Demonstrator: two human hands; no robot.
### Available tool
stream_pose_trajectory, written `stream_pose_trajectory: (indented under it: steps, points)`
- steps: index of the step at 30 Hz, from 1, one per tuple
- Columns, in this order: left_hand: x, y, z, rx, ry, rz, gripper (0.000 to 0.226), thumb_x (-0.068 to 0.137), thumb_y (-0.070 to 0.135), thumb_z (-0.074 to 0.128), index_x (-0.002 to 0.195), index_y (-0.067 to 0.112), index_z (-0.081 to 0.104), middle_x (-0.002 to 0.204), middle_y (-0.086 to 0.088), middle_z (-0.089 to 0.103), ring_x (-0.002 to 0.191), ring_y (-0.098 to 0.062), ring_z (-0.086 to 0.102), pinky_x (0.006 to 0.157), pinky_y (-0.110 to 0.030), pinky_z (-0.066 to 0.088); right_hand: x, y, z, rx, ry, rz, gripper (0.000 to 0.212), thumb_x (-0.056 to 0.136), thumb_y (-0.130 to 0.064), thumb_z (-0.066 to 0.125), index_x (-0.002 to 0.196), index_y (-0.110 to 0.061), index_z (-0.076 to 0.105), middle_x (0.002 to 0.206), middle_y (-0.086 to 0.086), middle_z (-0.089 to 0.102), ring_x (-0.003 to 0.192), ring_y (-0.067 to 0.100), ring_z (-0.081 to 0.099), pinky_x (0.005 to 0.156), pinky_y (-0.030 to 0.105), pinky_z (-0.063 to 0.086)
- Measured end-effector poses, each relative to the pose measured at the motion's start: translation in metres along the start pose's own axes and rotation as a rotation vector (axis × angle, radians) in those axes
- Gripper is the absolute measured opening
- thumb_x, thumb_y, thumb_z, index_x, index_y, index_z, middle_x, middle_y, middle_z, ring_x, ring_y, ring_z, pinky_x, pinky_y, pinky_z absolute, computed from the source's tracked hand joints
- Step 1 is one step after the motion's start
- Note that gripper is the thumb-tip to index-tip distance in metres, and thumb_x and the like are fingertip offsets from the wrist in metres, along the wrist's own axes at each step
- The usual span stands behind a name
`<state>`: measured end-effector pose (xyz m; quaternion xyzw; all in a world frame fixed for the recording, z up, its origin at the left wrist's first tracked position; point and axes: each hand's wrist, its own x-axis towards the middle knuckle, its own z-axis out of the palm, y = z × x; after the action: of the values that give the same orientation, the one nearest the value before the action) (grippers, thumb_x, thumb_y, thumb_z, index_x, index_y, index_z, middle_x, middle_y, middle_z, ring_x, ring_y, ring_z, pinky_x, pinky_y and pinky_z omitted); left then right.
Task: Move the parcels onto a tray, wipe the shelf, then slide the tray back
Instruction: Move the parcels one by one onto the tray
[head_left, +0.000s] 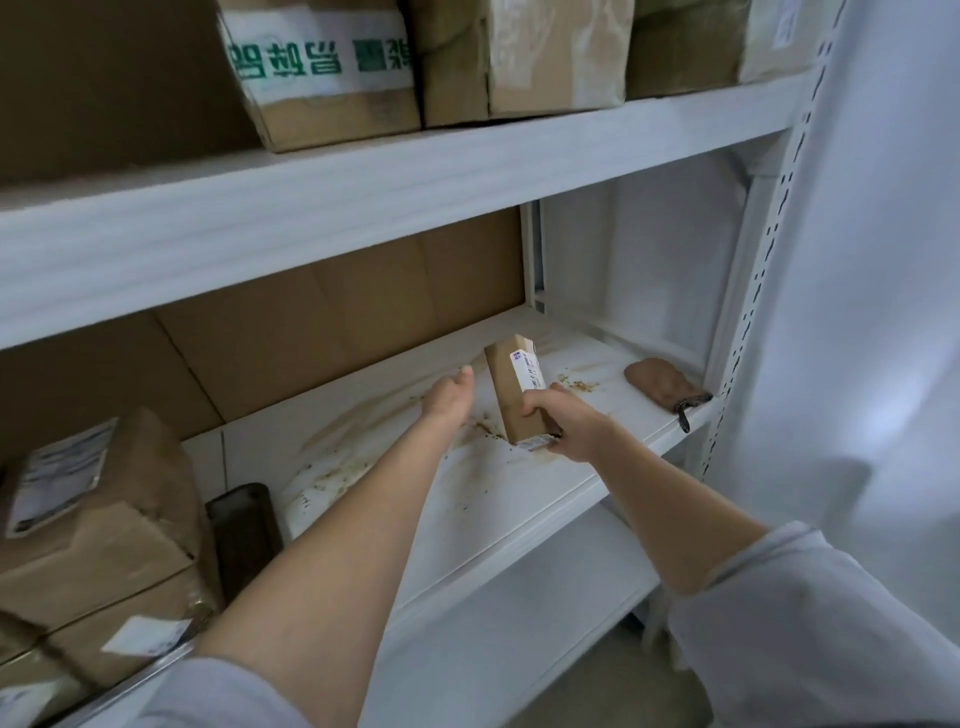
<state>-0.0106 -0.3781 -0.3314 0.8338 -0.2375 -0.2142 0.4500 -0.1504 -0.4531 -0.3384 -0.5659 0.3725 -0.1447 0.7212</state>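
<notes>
My right hand (563, 426) grips a small brown parcel (514, 395) with a white label, tilted and lifted just above the white shelf (519, 483). Just left of the parcel, my left hand (452, 397) is open with fingers straight and does not touch it. The shelf surface carries brown stains and crumbs. A brown cloth (660, 387) lies at the shelf's right end. A dark tray (244, 535) stands on edge at the left, beside stacked parcels (98, 525).
The upper shelf (363, 192) holds several cardboard boxes, one with green-lettered tape (317, 57). Large flat cardboard (332, 322) leans at the back. A perforated white upright (763, 260) and a white curtain bound the right side. A lower shelf lies beneath.
</notes>
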Motion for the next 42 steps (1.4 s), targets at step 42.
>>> stream_pose_trajectory:
  steps: [42]
  points:
    - [-0.144, -0.019, -0.085, 0.213, 0.137, 0.313, 0.053, 0.080, 0.032, 0.070, 0.130, 0.023, 0.052, 0.124, -0.003, 0.061, 0.108, -0.021, 0.060, 0.091, -0.039, 0.053, -0.088, 0.030, 0.092, -0.218, 0.289, -0.367, 0.079, 0.065, -0.022, 0.087, 0.127, -0.010, 0.040, 0.121, 0.004, 0.056, 0.108, 0.021, 0.057, 0.082, 0.034, 0.051]
